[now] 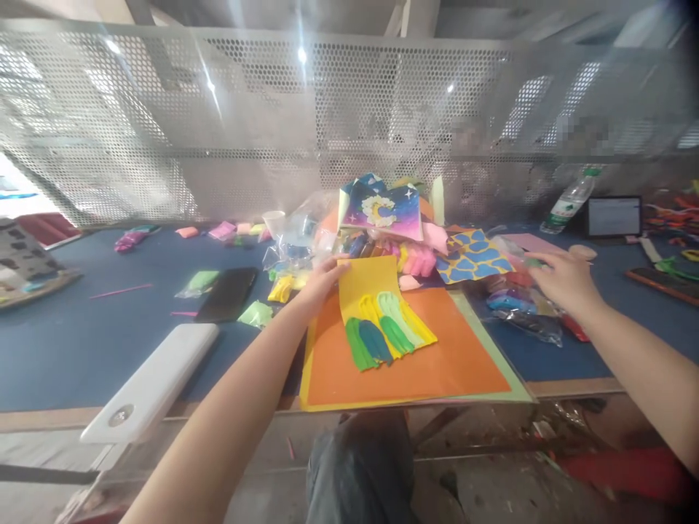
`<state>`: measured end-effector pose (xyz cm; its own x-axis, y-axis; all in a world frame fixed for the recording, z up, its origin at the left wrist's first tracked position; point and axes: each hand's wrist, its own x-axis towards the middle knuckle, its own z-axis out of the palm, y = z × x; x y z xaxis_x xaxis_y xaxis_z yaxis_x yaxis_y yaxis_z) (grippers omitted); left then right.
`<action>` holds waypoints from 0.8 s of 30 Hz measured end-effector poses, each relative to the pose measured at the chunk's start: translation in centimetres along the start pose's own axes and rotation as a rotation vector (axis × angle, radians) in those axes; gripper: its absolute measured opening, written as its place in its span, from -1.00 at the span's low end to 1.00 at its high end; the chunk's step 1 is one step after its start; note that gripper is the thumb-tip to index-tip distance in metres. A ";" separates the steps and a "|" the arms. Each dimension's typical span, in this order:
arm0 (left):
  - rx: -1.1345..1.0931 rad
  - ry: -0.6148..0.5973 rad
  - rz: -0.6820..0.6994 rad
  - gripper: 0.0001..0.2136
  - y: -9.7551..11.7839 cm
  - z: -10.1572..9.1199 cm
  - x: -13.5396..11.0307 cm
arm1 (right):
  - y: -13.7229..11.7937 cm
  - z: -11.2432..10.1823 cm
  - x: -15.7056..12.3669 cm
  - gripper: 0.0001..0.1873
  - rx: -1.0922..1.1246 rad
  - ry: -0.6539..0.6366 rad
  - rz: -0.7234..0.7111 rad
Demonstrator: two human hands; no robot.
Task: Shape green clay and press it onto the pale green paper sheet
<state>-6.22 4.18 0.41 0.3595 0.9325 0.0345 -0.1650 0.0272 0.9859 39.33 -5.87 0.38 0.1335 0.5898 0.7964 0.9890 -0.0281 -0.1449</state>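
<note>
My left hand (322, 284) holds the upper left corner of a yellow card (363, 287). Strips of green and yellow modelling clay (382, 331) lie on the card, which rests on an orange sheet (415, 371). My right hand (568, 280) hovers with spread fingers, holding nothing, above plastic bags of coloured clay (518, 306). Behind the card is a heap of clay pieces and craft cards, topped by a card with a painted moon (379, 211).
The blue table (109, 364) holds a black phone (226, 295), a white slab-shaped object (150, 382), loose clay bags, a water bottle (571, 201) and a tablet (614, 217). A perforated metal screen (273, 124) stands along the far edge.
</note>
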 end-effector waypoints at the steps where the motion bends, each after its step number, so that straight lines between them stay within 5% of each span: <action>1: 0.034 -0.032 -0.021 -0.57 -0.2 0.0 -0.1 | -1.0 0.2 0.0 -0.82 -0.004 0.022 -0.004; 5: 0.134 -0.106 -0.080 -0.57 -1.2 0.3 -0.4 | -8.0 0.8 -0.9 -0.76 0.052 0.078 -0.085; 8: 0.118 -0.132 -0.092 -0.53 -1.3 0.4 -0.6 | -14.0 1.6 -2.4 -0.76 0.350 -0.123 -0.151; 13: 0.031 -0.165 -0.104 -0.51 -0.6 0.6 -1.0 | -19.9 2.4 -4.2 -0.61 0.878 -0.601 0.320; 20: 0.015 -0.249 -0.139 -0.55 -0.4 1.4 -1.6 | -19.8 0.5 -3.5 -0.63 1.020 -0.758 0.434; 22: 0.023 -0.285 -0.145 -0.52 -0.3 1.6 -1.7 | -18.1 -0.1 -3.4 -0.66 1.023 -0.646 0.439; 24: 0.028 -0.317 -0.126 -0.51 0.0 1.7 -1.7 | -15.1 -0.5 -3.1 -0.68 0.993 -0.404 0.379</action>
<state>-5.28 1.96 0.60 0.6435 0.7642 -0.0434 -0.0776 0.1216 0.9895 23.99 -7.66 0.34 0.2052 0.9018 0.3804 0.3783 0.2854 -0.8806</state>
